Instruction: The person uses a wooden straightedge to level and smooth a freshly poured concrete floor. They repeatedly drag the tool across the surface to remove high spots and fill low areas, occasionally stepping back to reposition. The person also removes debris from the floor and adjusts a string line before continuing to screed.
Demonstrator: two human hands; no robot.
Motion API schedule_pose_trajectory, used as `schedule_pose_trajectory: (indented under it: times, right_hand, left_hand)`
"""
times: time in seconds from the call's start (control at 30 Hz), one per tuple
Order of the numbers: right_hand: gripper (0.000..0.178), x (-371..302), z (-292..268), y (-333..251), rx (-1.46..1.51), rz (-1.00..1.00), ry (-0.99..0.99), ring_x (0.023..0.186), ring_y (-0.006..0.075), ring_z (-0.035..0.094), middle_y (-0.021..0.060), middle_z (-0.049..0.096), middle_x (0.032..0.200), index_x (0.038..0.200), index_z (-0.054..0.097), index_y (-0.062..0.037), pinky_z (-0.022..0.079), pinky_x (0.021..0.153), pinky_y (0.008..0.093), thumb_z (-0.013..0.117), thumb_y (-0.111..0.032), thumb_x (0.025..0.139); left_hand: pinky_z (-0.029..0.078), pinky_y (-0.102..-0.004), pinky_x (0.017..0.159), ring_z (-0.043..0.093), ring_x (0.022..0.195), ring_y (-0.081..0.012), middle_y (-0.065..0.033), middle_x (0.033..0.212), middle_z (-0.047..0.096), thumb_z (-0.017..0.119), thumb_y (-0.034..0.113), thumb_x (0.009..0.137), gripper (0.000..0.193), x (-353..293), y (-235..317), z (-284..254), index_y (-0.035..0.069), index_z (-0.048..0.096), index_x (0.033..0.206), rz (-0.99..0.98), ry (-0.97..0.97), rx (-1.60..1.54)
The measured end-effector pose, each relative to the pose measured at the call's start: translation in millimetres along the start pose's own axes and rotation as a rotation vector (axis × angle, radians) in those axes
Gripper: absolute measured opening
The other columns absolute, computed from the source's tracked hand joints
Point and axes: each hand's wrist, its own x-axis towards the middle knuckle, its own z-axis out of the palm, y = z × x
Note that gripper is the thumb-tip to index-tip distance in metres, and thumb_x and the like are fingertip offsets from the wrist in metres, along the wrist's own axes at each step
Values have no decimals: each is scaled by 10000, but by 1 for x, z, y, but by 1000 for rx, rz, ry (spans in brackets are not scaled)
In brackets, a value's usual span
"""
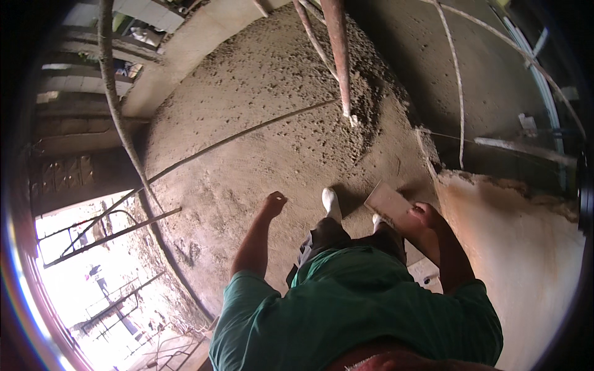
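My right hand [426,215] is closed on a plastering float, a long flat tan board [391,204] held beside my right leg. Its handle is hidden by my fingers. My left hand [275,203] hangs out to the left above the floor, its fingers curled in a loose fist with nothing visible in them. Under and ahead of me spreads grey mortar [235,148], smooth close to my feet and crumbly farther off. A white boot [331,201] stands on it; the other boot is partly covered by the float.
A reddish pole [337,55] stands in the loose mortar ahead. One thin straight line [247,131] crosses the floor. At the left are a bent pole [111,93] and metal bars [111,238] by a bright opening. A pale stained wall [507,247] rises on my right.
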Motion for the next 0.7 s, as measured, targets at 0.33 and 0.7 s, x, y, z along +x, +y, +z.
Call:
schedule_pose_trajectory:
  times: [0.33, 0.7]
  right_hand:
    - [329, 144, 1, 82, 243, -244, 505, 761, 121, 505, 14, 574, 805, 956, 585, -28, 433, 677, 297, 627, -343, 872]
    - [301, 199, 70, 123, 502, -31, 745, 833, 254, 634, 133, 667, 871, 955, 611, -9, 490, 723, 360, 669, -281, 838]
  left_hand:
    - [518, -376, 749, 660, 854, -257, -150, 909, 681, 671, 322, 836, 361, 43, 128, 70, 74, 604, 1089, 92, -205, -12]
    - [383, -482, 969, 425, 1193, -323, -146, 1236, 478, 629, 356, 865, 469, 216, 190, -61, 103, 519, 1244, 544, 409, 817]
